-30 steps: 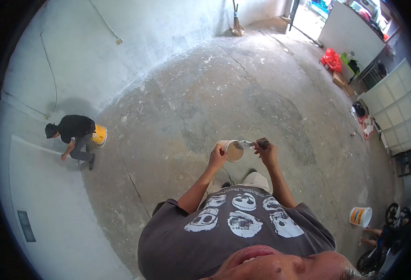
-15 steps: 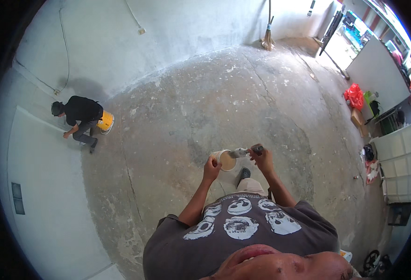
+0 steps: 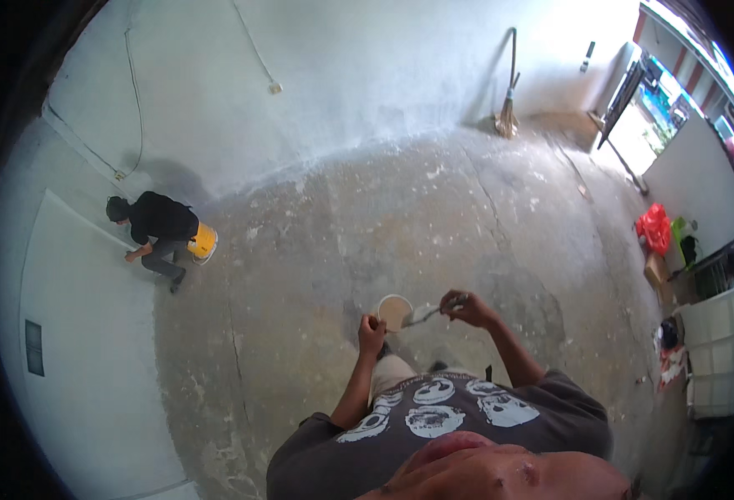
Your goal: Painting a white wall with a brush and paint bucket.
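My left hand [image 3: 372,332] grips the cup [image 3: 394,312] by its near rim, held out level over the floor [image 3: 300,275], so my right hand [image 3: 465,307], fingers closed on what looks like a trowel [image 3: 424,316], can reach its blade straight in.

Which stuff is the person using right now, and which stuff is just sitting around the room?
In use:
- small white cup of tan mix, held by the left hand
- metal tool, held by the right hand

Just sitting around:
- broom leaning on the wall
- red bag
- yellow bucket beside another person
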Demonstrator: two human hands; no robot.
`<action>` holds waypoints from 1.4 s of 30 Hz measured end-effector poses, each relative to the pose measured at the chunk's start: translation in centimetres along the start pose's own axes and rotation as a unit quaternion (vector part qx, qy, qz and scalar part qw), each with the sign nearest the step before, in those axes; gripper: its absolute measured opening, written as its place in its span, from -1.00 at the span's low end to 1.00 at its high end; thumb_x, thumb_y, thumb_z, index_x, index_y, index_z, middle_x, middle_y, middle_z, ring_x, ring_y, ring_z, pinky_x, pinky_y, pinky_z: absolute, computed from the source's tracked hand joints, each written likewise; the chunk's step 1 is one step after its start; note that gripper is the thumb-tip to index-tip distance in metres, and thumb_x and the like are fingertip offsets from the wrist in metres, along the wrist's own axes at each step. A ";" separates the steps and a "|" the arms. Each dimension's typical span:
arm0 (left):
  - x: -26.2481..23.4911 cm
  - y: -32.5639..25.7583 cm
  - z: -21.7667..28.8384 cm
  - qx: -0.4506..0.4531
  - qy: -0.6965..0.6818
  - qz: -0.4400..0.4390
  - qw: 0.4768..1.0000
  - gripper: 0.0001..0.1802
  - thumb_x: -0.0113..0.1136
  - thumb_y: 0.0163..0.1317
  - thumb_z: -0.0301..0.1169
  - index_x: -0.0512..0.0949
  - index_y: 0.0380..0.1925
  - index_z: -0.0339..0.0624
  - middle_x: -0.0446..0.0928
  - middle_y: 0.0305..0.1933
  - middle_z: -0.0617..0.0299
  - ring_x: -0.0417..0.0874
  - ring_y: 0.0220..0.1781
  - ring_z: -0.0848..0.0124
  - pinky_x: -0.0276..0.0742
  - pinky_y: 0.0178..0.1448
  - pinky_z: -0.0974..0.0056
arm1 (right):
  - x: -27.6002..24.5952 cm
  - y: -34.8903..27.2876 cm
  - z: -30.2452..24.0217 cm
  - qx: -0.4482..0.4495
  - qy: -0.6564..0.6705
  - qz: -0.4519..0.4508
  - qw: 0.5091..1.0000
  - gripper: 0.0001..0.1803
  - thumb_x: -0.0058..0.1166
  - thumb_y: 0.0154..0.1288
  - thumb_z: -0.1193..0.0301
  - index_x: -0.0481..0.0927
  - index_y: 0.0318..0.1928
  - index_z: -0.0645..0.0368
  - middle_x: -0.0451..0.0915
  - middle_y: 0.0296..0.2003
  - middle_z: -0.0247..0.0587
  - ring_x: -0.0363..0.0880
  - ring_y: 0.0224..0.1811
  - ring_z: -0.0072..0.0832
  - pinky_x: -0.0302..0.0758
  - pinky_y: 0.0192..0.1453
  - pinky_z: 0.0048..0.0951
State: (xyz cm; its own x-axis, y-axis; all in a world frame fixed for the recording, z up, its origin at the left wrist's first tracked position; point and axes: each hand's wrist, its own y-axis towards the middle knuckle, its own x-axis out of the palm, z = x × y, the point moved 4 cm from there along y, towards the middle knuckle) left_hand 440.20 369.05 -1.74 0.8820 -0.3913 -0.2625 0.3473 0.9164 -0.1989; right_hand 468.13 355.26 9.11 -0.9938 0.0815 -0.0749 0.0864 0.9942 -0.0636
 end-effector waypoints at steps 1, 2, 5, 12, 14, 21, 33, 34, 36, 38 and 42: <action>0.1 1.5 -0.4 0.018 0.048 0.013 0.999 -0.67 0.35 0.16 -0.30 0.37 -0.39 -0.21 0.41 -0.53 0.26 0.48 -0.51 0.45 0.48 -0.38 0.25 | -0.2 1.3 0.6 0.042 0.011 -0.001 0.999 -0.84 0.21 0.32 0.45 0.61 -0.11 0.19 0.66 -0.28 -0.32 0.63 -0.22 -0.57 0.63 -0.20 -0.47; 0.0 3.0 -0.2 0.032 0.096 0.026 0.995 -0.66 0.35 0.15 -0.28 0.37 -0.38 -0.21 0.42 -0.53 0.26 0.49 -0.50 0.45 0.49 -0.35 0.24 | -0.3 2.7 0.9 0.086 0.023 -0.002 0.996 -0.82 0.21 0.35 0.42 0.60 -0.10 0.21 0.66 -0.28 -0.30 0.64 -0.20 -0.56 0.63 -0.19 -0.47; 0.1 8.7 -0.3 -0.013 0.056 -0.004 0.998 -0.65 0.34 0.13 -0.24 0.40 -0.36 -0.21 0.45 -0.51 0.24 0.51 -0.47 0.43 0.51 -0.30 0.22 | -1.0 8.4 1.5 0.130 0.042 0.017 0.991 -0.80 0.17 0.39 0.35 0.59 -0.10 0.21 0.67 -0.28 -0.30 0.64 -0.21 -0.55 0.63 -0.18 -0.47; -3.2 25.8 2.3 -0.022 0.051 -0.068 0.996 -0.64 0.33 0.11 -0.22 0.41 -0.34 -0.22 0.43 -0.51 0.27 0.47 -0.45 0.45 0.47 -0.30 0.25 | -1.4 23.9 2.3 0.123 0.027 0.042 0.991 -0.78 0.16 0.38 0.31 0.59 -0.10 0.18 0.67 -0.30 -0.32 0.64 -0.25 -0.58 0.59 -0.20 -0.48; -4.1 30.3 3.1 0.016 0.065 -0.086 0.994 -0.61 0.34 0.11 -0.19 0.42 -0.31 -0.23 0.45 -0.51 0.25 0.48 -0.45 0.43 0.47 -0.30 0.25 | -1.8 28.2 1.1 0.143 -0.015 0.052 0.988 -0.80 0.17 0.35 0.35 0.59 -0.10 0.18 0.67 -0.31 -0.33 0.63 -0.25 -0.60 0.57 -0.21 -0.48; -7.8 43.7 5.9 0.014 0.065 -0.090 0.994 -0.60 0.35 0.09 -0.21 0.44 -0.25 -0.26 0.49 -0.43 0.26 0.49 -0.41 0.45 0.49 -0.26 0.26 | -2.0 42.0 -0.4 0.088 0.009 0.087 0.992 -0.87 0.14 0.33 0.49 0.60 -0.13 0.19 0.66 -0.31 -0.28 0.62 -0.28 -0.58 0.55 -0.16 -0.46; -5.2 52.0 5.6 -0.046 0.073 -0.050 0.995 -0.66 0.35 0.08 -0.30 0.40 -0.33 -0.22 0.40 -0.49 0.30 0.43 -0.43 0.44 0.45 -0.27 0.28 | -8.0 53.2 2.7 0.152 0.048 -0.034 0.987 -0.82 0.15 0.30 0.44 0.60 -0.11 0.20 0.64 -0.26 -0.29 0.63 -0.25 -0.55 0.56 -0.10 -0.45; -4.4 52.6 5.8 -0.044 0.052 -0.035 0.997 -0.66 0.36 0.08 -0.30 0.39 -0.35 -0.21 0.38 -0.50 0.31 0.41 -0.44 0.44 0.44 -0.28 0.28 | -9.1 54.3 2.7 0.147 0.028 -0.045 0.988 -0.83 0.15 0.30 0.46 0.60 -0.12 0.20 0.65 -0.27 -0.28 0.63 -0.26 -0.54 0.57 -0.11 -0.45; -2.6 53.8 6.4 -0.047 0.031 -0.017 0.998 -0.66 0.37 0.09 -0.30 0.38 -0.37 -0.20 0.36 -0.51 0.31 0.40 -0.45 0.44 0.43 -0.29 0.27 | -11.6 56.4 2.5 0.145 0.008 -0.061 0.988 -0.84 0.15 0.30 0.47 0.60 -0.13 0.20 0.65 -0.28 -0.28 0.64 -0.28 -0.54 0.58 -0.12 -0.45; -0.6 55.3 7.7 -0.014 0.054 0.017 0.998 -0.66 0.36 0.11 -0.30 0.36 -0.38 -0.19 0.34 -0.51 0.31 0.37 -0.46 0.46 0.41 -0.32 0.28 | -14.2 58.3 1.8 0.096 -0.043 -0.086 0.991 -0.84 0.14 0.28 0.46 0.60 -0.13 0.18 0.66 -0.29 -0.26 0.64 -0.28 -0.53 0.57 -0.12 -0.42; 5.5 58.5 9.1 -0.014 -0.006 0.036 0.999 -0.67 0.33 0.16 -0.32 0.34 -0.40 -0.19 0.32 -0.50 0.32 0.34 -0.47 0.49 0.38 -0.35 0.30 | -20.5 60.6 3.1 0.066 -0.045 -0.108 0.991 -0.83 0.15 0.27 0.43 0.59 -0.14 0.18 0.67 -0.31 -0.23 0.64 -0.29 -0.53 0.57 -0.12 -0.40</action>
State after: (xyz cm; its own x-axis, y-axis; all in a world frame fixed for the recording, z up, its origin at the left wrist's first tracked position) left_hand 468.26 421.33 -6.26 0.9084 -0.3229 -0.2655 0.2738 0.9395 -0.2058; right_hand 494.00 413.66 3.68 -0.9805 -0.1443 -0.1335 -0.1132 0.9697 -0.2167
